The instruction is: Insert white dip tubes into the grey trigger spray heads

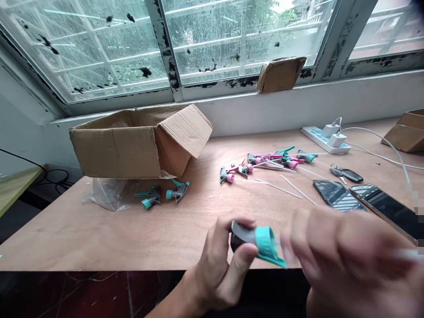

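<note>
My left hand (218,260) grips a grey and teal trigger sprayer head (243,236) above the table's front edge. Its teal collar and trigger face right. Close to the collar, my right hand (351,251) is smeared by motion, its fingers curled round a thin clear plastic tube (409,254) whose end sticks out at the far right. Whether the tube's other end is inside the collar cannot be made out. Two teal and grey sprayer heads, one (151,197) left of the other (178,191), lie in front of the box.
An open cardboard box (114,152) stands at the back left over a clear plastic bag (111,194). Pink and teal sprayer heads with tubes (265,161) are piled mid-table. Two phones (387,203), keys (346,173) and a power strip (324,139) lie right.
</note>
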Demonstrator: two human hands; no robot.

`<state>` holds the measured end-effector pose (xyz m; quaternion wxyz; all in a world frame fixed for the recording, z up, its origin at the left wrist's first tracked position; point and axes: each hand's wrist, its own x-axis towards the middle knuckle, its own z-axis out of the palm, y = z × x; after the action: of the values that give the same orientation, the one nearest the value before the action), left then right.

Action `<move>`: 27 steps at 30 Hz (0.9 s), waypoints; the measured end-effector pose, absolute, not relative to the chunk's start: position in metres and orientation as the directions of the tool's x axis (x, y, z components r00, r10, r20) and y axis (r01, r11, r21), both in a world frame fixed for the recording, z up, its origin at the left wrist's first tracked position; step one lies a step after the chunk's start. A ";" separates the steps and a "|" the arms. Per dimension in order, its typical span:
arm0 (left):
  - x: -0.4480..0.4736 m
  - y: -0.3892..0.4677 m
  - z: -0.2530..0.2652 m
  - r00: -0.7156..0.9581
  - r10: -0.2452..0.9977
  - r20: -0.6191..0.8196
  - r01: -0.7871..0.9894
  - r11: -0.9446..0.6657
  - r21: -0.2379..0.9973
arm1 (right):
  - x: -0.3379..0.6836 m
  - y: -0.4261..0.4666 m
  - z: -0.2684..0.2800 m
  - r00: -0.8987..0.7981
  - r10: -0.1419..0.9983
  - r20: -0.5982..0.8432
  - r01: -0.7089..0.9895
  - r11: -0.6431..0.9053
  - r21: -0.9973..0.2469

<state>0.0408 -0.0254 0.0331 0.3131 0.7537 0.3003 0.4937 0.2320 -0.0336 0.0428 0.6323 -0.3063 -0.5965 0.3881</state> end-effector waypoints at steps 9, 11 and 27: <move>0.015 0.032 0.025 0.264 0.707 0.656 0.669 -0.624 0.404 | 0.273 0.051 0.024 0.280 0.836 0.472 0.217 0.424 -0.879; 0.012 0.040 0.020 0.222 0.805 0.550 0.775 -0.488 0.402 | 0.290 0.062 0.009 0.197 0.876 0.441 0.503 0.295 -0.812; 0.006 0.044 0.002 0.241 0.919 0.313 0.912 -0.325 0.252 | 0.306 0.048 -0.082 -0.068 0.932 0.355 0.955 0.164 -0.248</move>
<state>0.0057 0.0439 0.0015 0.0087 0.7876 0.5811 0.2048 0.3058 0.0479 -0.0823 0.2208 -0.6461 -0.7302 -0.0254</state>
